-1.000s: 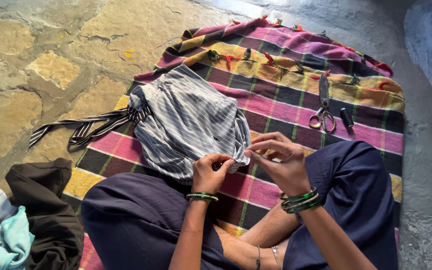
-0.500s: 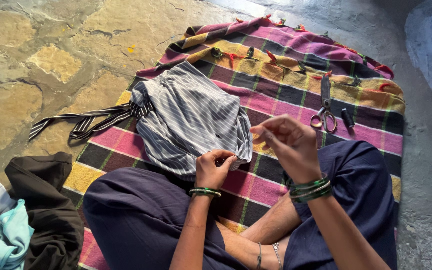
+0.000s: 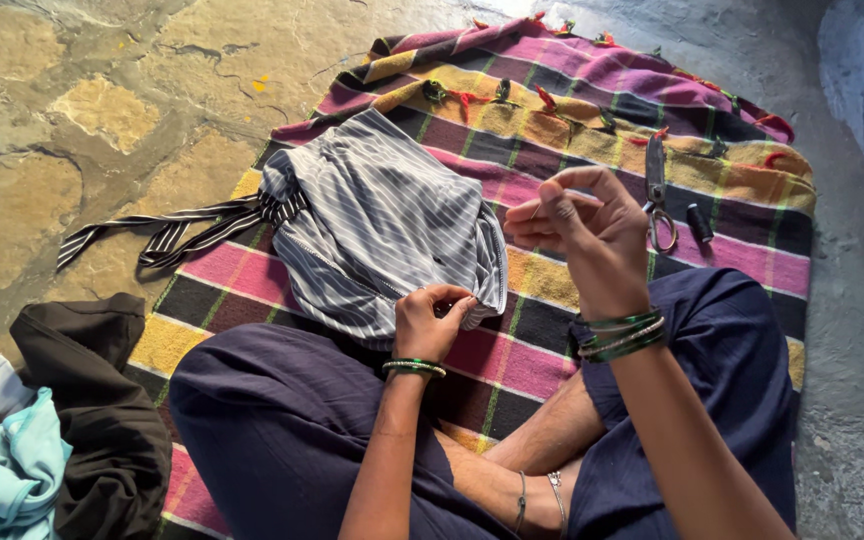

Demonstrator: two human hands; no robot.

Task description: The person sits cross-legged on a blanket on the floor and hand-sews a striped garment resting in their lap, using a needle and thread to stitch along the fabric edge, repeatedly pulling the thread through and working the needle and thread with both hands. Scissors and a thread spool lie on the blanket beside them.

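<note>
The grey striped garment lies on the striped blanket. The left hand pinches the garment's near hem. The right hand, fingertips pressed together, hangs raised beside it, near the scissors.

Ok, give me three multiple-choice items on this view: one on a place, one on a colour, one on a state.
1. Where do the scissors lie?
A. on the stone floor
B. on the striped blanket
C. on the dark cloth pile

2. What colour are the bangles on the right wrist?
A. green
B. red
C. white

3. What is the left hand doing?
A. resting flat on the knee
B. gripping the scissors
C. pinching the edge of the grey striped garment

Answers:
1 B, they rest on the blanket beside a small dark spool.
2 A, the bangles show green.
3 C, the left hand pinches the garment hem, while the right hand is raised apart from it.
</note>
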